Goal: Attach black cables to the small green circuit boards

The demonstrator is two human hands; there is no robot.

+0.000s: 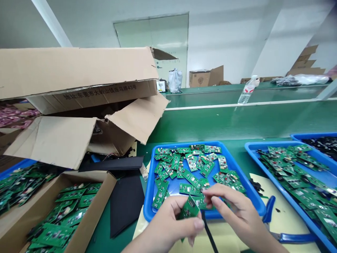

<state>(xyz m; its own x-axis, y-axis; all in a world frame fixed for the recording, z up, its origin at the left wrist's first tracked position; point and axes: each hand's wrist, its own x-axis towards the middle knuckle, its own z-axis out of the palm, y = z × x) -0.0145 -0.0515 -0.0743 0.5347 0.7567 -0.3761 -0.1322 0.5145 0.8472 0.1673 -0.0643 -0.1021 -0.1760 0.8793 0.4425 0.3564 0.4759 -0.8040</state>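
Note:
My left hand grips a small green circuit board, tilted between thumb and fingers. Just right of it, my right hand has its fingers curled and the fingertips close to the thumb; whatever they may pinch is too small to make out. A narrow black strip runs down from beside the board to the bottom edge. Behind both hands lies a blue tray holding many loose green circuit boards.
Blue-handled cutters lie on yellowish paper at right, beside another blue tray of boards. To the left stand a cardboard box of boards, black sheets and a large open carton. A water bottle stands on the ledge behind.

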